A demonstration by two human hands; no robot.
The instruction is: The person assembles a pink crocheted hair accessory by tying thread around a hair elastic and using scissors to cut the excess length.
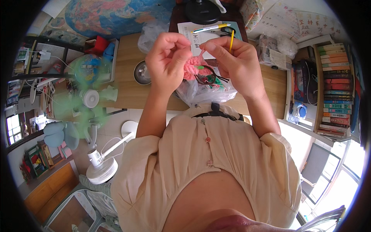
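A pink crochet piece hangs beside my left hand, whose fingers are curled in, with the thumb against the piece. A small green clip sits on the pink stitches. My right hand pinches a strand of pink yarn between thumb and forefinger. From the same hand sticks up a yellow stick, which looks like a crochet hook handle. Just below the piece is a dark ring, partly over a clear plastic bag with green and red bits.
On the wooden desk a metal bowl stands left of my left arm. Beyond my hands lie a booklet, a pen and black-handled scissors. A bookshelf is at the right, a white fan at the left.
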